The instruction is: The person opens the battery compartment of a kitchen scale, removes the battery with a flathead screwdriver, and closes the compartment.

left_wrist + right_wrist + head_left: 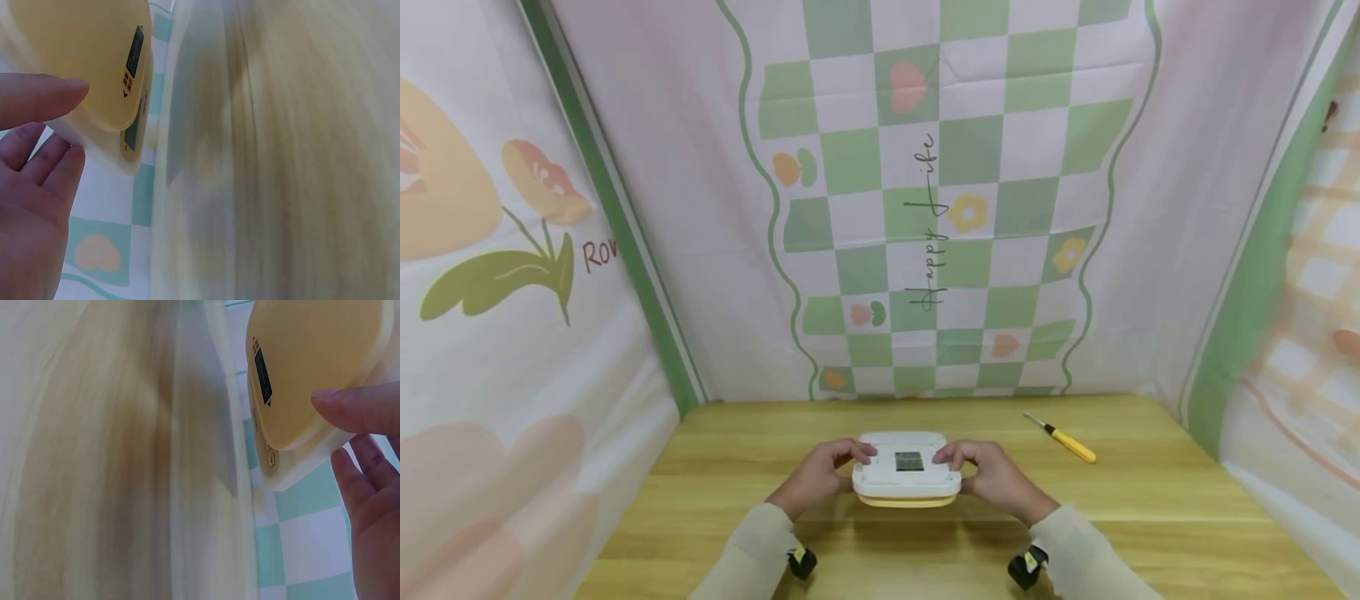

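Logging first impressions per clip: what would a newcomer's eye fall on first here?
First, the rounded white-and-yellow plastic device, held between left grip and right grip above the wood-grain table. Next, the yellow-handled metal screwdriver, lying farther back to the right. Behind hangs the green-and-white checked fabric.

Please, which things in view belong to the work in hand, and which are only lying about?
In the work:
left hand and right hand
white-and-yellow device, held by both

Lying about:
screwdriver on the table, untouched; perhaps for later
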Demonstrator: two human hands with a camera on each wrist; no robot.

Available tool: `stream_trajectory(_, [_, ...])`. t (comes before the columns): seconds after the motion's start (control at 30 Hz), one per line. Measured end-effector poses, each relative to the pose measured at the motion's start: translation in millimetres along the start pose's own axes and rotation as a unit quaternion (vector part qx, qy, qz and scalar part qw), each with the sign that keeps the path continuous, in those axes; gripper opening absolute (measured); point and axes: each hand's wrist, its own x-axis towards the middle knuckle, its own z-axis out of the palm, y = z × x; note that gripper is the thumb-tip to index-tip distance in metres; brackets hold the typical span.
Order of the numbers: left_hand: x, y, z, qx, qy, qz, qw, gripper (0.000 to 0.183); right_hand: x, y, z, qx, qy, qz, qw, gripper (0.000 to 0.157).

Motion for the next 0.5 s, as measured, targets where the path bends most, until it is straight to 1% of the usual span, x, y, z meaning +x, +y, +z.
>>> stream_trajectory(0.13, [0.8,1.8,1.9,0.009,-0.005,-0.008,0.9999,0.035,-0.2,3.0,1.5,-0.012,-0.004,-0.007,1.000,0.035])
stream_trajectory(0.23, [-1.6,15.6,3.1,0.019,-0.013,-0.017,0.9996,0.035,-0.7,6.1,2.8,-0.045,-0.007,-0.025,0.999,0.039])
stream_trajectory(0.27, [-2.6,19.4,3.2,0.023,-0.016,-0.015,0.9995,0.034,-0.9,7.1,3.3,-0.056,-0.009,-0.033,0.998,0.041])
stream_trajectory(0.3, [-2.8,20.3,3.4,0.027,-0.020,-0.016,0.9993,0.035,-1.0,8.1,3.9,-0.067,-0.012,-0.037,0.997,0.042])
stream_trajectory(0.37, [-2.6,16.9,3.2,0.034,-0.029,-0.016,0.9989,0.034,-1.0,10.3,5.0,-0.085,-0.018,-0.045,0.995,0.045])
stream_trajectory(0.5, [1.6,-3.7,2.9,0.042,-0.040,-0.008,0.9983,0.036,-0.9,12.6,6.4,-0.098,-0.024,-0.047,0.994,0.046])
